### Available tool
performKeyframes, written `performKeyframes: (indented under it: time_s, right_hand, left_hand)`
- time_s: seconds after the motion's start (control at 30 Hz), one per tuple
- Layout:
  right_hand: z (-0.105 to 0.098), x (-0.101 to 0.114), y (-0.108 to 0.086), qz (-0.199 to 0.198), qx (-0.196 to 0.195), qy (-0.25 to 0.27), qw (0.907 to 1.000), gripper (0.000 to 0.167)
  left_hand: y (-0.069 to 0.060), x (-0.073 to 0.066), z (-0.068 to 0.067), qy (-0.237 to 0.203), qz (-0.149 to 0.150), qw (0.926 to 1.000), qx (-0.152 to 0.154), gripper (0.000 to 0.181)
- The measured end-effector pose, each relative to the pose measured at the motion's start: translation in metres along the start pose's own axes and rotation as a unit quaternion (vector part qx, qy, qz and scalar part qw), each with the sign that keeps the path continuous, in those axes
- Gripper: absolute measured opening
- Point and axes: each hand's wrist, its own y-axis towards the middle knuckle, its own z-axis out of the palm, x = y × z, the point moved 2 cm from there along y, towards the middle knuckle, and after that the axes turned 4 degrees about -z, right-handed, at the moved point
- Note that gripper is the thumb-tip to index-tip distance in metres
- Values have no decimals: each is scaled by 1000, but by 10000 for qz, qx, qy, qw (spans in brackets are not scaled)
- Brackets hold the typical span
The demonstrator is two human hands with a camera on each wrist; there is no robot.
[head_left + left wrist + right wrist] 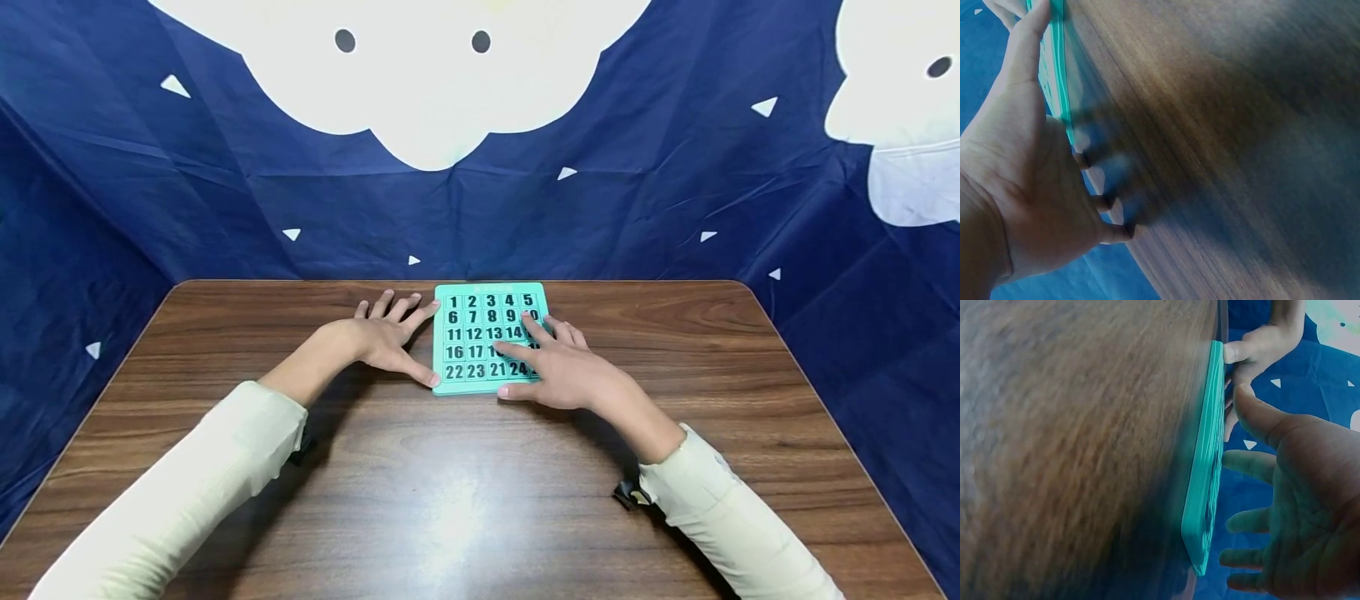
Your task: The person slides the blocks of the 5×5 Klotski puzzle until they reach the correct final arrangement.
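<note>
A teal number sliding puzzle (474, 333) lies flat near the table's far edge, its black-numbered tiles facing up. My left hand (382, 337) is spread at its left side, thumb at the lower left corner and index finger by the upper left edge. Over the right part of the board hovers or rests my right hand (566, 375), fingers extended, covering several tiles; contact with them is hard to tell. In the right wrist view, the board's thick side (1200, 481) shows, with the right fingers (1250, 520) uncurled beside its face.
The brown wood-grain table (450, 467) extends toward me, with a bright glare patch in front of the puzzle. A dark blue cloth (225, 192) with white cloud shapes and small triangles hangs behind and at both sides.
</note>
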Motion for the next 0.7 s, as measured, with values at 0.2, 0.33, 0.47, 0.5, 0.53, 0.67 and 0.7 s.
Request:
performKeyframes:
  time_s: [0.2, 0.33, 0.47, 0.5, 0.53, 0.67, 0.7]
  right_hand:
    - [-1, -5, -2, 83, 53, -13, 10000, 76]
    - [-3, -15, -8, 259, 35, -36, 9997, 75]
    - [-4, -22, -16, 374, 0, -71, 9993, 75]
    - [-4, -22, -18, 366, -10, -89, 9993, 76]
    - [-4, -21, -19, 329, -33, -104, 9994, 76]
    - [-1, -6, -25, -13, -85, -83, 9999, 75]
    - [0, -2, -26, -82, -63, -60, 9999, 74]
  left_hand:
    - [-1, 2, 1, -3, -29, 10000, 5, 142]
    - [-1, 2, 1, -21, -8, 10000, 11, 142]
    - [1, 2, 2, 30, 7, 10000, 3, 142]
    - [1, 2, 2, 38, 8, 10000, 2, 142]
    - [1, 2, 2, 32, 10, 10000, -1, 142]
    - [0, 2, 1, 16, 13, 10000, 7, 143]
    - [0, 1, 1, 2, 15, 10000, 3, 143]
